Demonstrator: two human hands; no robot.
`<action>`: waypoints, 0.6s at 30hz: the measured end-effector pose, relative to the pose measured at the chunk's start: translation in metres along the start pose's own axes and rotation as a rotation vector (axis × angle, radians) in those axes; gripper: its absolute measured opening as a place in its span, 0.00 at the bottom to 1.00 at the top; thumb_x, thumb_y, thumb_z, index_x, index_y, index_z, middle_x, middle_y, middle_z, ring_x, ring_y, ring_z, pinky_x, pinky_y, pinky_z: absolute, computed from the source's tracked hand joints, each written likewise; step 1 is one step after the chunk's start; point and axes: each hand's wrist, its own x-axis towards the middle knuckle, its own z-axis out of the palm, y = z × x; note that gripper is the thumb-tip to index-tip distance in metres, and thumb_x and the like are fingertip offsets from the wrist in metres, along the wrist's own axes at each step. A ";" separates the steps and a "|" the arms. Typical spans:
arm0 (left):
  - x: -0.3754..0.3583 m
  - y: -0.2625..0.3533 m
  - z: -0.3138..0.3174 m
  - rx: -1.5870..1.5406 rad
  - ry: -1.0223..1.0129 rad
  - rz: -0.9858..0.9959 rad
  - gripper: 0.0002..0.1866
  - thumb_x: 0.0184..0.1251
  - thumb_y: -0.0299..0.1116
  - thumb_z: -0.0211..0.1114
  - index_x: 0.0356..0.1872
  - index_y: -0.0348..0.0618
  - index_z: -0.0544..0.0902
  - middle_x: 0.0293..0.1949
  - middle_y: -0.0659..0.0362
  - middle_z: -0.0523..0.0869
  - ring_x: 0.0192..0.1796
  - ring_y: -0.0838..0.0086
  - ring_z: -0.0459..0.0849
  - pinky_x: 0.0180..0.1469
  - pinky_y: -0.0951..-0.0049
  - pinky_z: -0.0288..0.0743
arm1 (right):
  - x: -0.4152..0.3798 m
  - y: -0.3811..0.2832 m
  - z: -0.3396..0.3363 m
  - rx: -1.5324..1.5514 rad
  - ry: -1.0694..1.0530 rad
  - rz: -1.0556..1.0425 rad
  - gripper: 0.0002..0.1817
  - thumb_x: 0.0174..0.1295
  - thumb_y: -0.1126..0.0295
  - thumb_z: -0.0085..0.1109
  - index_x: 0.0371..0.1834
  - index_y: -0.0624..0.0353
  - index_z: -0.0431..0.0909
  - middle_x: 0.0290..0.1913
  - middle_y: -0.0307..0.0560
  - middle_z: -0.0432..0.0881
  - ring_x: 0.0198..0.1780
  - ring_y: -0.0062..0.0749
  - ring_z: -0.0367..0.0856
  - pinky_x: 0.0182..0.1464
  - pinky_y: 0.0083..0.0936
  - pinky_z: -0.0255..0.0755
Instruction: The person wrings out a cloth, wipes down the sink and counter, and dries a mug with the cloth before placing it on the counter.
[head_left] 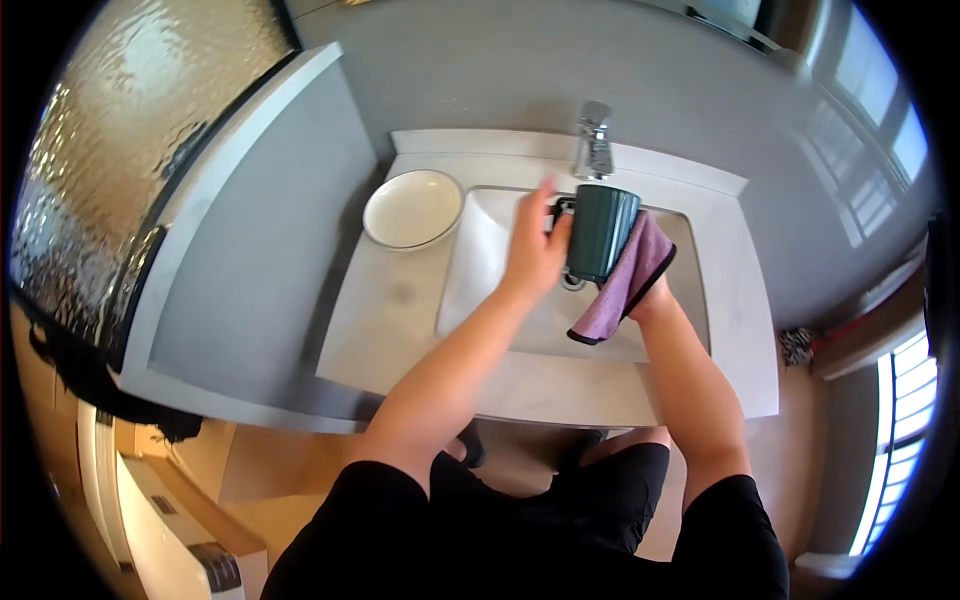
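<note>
Mug, dark green and smooth-looking, is held up over the sink, just in front of the chrome tap and between the person's two hands. The left hand is at its left side, slightly blurred, fingers stretched up toward the tap and thumb beside the wall of the mug; whether it really grips cannot be told. The right hand holds a purple cloth with a black edge against the mug's right side, though most of its fingers are hidden under the fabric. To the left, a pale dish with a dark rim line sits on the white bench, near the sink and well clear of the forearms. The main risk, as I judge it, is a slip: if the left hand has only a light hold and the cloth slides on a glossy surface, the mug could drop into the basin and chip. Lifting or turning it carelessly might also knock it on the tap, which is so close behind. The loose lower corner of the cloth could trail into the sink and pick up water.
</note>
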 end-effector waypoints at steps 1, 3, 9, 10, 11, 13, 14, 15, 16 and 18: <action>-0.002 -0.014 0.002 0.005 -0.063 0.054 0.24 0.78 0.27 0.56 0.72 0.43 0.68 0.61 0.52 0.74 0.61 0.68 0.76 0.60 0.69 0.76 | -0.001 0.000 -0.002 -0.620 0.050 -0.325 0.32 0.49 0.55 0.69 0.56 0.61 0.76 0.51 0.53 0.83 0.53 0.43 0.81 0.54 0.36 0.76; -0.008 0.019 0.000 -0.212 -0.118 -0.050 0.25 0.79 0.38 0.56 0.71 0.35 0.68 0.63 0.52 0.75 0.62 0.69 0.76 0.67 0.69 0.68 | -0.019 -0.008 0.043 -1.534 -0.014 -0.758 0.39 0.39 0.50 0.72 0.55 0.60 0.75 0.49 0.53 0.80 0.49 0.46 0.79 0.51 0.38 0.74; -0.013 0.006 0.008 -0.491 -0.169 -0.409 0.42 0.59 0.51 0.78 0.65 0.35 0.67 0.57 0.52 0.78 0.58 0.69 0.77 0.61 0.67 0.74 | 0.005 0.002 0.031 -1.235 -0.092 -0.623 0.28 0.71 0.60 0.55 0.69 0.63 0.66 0.58 0.45 0.74 0.61 0.33 0.71 0.69 0.27 0.63; -0.011 0.018 0.002 -0.553 -0.138 -0.478 0.41 0.61 0.52 0.76 0.65 0.35 0.68 0.56 0.53 0.79 0.57 0.72 0.78 0.61 0.68 0.75 | 0.013 -0.001 0.021 -1.027 -0.078 -0.441 0.25 0.75 0.61 0.48 0.70 0.64 0.67 0.61 0.48 0.75 0.64 0.34 0.72 0.71 0.28 0.61; -0.008 0.022 -0.002 -0.626 -0.079 -0.504 0.38 0.64 0.54 0.73 0.63 0.35 0.69 0.53 0.53 0.80 0.55 0.73 0.80 0.58 0.70 0.76 | 0.019 0.001 0.015 -1.015 -0.121 -0.437 0.25 0.75 0.61 0.48 0.70 0.64 0.67 0.61 0.48 0.75 0.64 0.34 0.72 0.71 0.28 0.61; -0.006 0.027 -0.011 -0.701 -0.005 -0.529 0.36 0.66 0.55 0.71 0.61 0.36 0.71 0.51 0.54 0.82 0.52 0.75 0.81 0.55 0.71 0.77 | 0.023 0.000 -0.001 -1.028 -0.051 -0.586 0.23 0.74 0.63 0.48 0.66 0.67 0.72 0.62 0.52 0.79 0.62 0.36 0.76 0.68 0.28 0.65; -0.003 0.030 -0.013 -0.761 0.024 -0.551 0.35 0.68 0.56 0.68 0.61 0.36 0.71 0.51 0.54 0.82 0.52 0.75 0.82 0.55 0.71 0.78 | 0.020 -0.002 0.004 -1.035 -0.002 -0.665 0.23 0.73 0.64 0.48 0.64 0.68 0.75 0.62 0.54 0.81 0.61 0.37 0.78 0.67 0.27 0.67; 0.001 0.033 -0.015 -0.825 0.047 -0.571 0.35 0.70 0.57 0.66 0.62 0.37 0.71 0.51 0.55 0.82 0.52 0.76 0.82 0.55 0.71 0.78 | 0.019 -0.007 0.012 -1.036 -0.012 -0.667 0.23 0.73 0.64 0.48 0.64 0.68 0.75 0.62 0.54 0.81 0.61 0.37 0.78 0.67 0.27 0.67; 0.003 0.035 -0.017 -0.828 0.052 -0.564 0.35 0.70 0.57 0.66 0.62 0.37 0.71 0.51 0.55 0.82 0.52 0.76 0.82 0.55 0.71 0.78 | 0.019 -0.015 0.023 -1.435 -0.091 -0.672 0.22 0.69 0.67 0.52 0.62 0.68 0.75 0.58 0.55 0.83 0.59 0.37 0.80 0.65 0.27 0.69; 0.003 0.036 -0.017 -0.855 0.041 -0.542 0.35 0.70 0.59 0.64 0.62 0.37 0.71 0.51 0.57 0.82 0.52 0.74 0.83 0.56 0.69 0.78 | 0.014 -0.013 0.043 -1.840 -0.167 -0.655 0.22 0.65 0.69 0.56 0.61 0.68 0.76 0.55 0.56 0.84 0.57 0.37 0.81 0.63 0.28 0.70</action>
